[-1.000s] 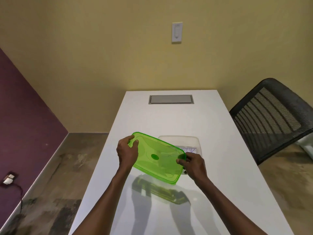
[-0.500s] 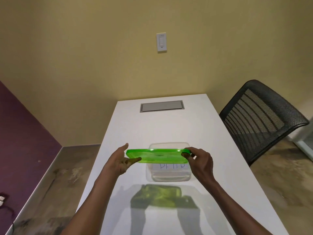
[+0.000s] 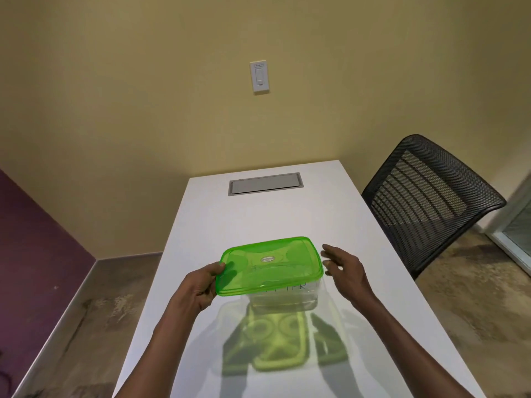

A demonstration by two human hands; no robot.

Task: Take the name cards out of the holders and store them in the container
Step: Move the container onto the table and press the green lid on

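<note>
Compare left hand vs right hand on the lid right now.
The left hand grips the green lid at its left edge, thumb on top; the right hand is off it, just beside the right edge. Left fingers curl; right fingers are spread, holding nothing. Both flank the container.

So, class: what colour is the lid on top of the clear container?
Translucent bright green lid, seen best in the head view, over the clear container.

a: what's on the far wall?
b: a white light switch [image 3: 259, 77], high on the yellow wall.
a: and the white counter [image 3: 339, 214]?
b: a grey metal hatch [image 3: 265, 183] set into its far end.
a: anything on the right?
b: a black mesh chair [image 3: 428, 196] beside the counter. purple wall [image 3: 31, 242] on the left.
</note>
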